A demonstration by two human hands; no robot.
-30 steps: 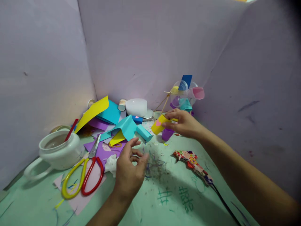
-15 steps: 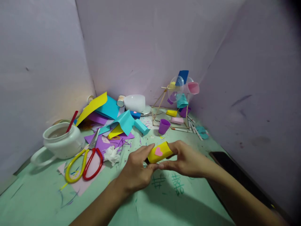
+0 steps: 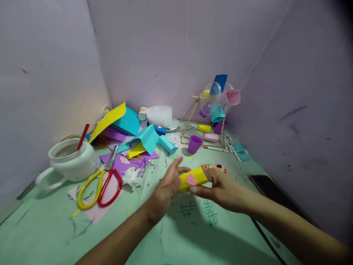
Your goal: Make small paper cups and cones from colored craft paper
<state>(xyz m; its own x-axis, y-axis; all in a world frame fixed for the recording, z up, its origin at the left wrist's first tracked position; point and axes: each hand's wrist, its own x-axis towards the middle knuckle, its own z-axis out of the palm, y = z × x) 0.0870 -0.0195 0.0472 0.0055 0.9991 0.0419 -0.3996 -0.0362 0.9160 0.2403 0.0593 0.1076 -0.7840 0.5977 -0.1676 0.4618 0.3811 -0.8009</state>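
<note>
A small folded yellow paper tube (image 3: 200, 175) with a pink paper heart (image 3: 191, 179) on its side is held above the table. My right hand (image 3: 224, 189) pinches its right end between thumb and fingers. At the tube's left end is my left hand (image 3: 167, 186), its fingers spread apart; whether they touch the paper I cannot tell. Just behind the tube, partly covered by it and my right hand, lies a colourful patterned piece (image 3: 217, 168). A purple paper cup (image 3: 195, 144) stands farther back.
On the left are scissors (image 3: 112, 187), a white mug (image 3: 75, 165) with murky liquid, crumpled tissue (image 3: 132, 178) and coloured paper (image 3: 150, 138). A stick frame (image 3: 190, 117) carrying a wheel of paper cups stands at the back right. A dark phone-like object (image 3: 271, 189) lies right.
My left hand has let go of the yellow tube and spread its fingers. The right hand keeps hold of it. The patterned piece behind the tube now shows. The view has shifted slightly.
</note>
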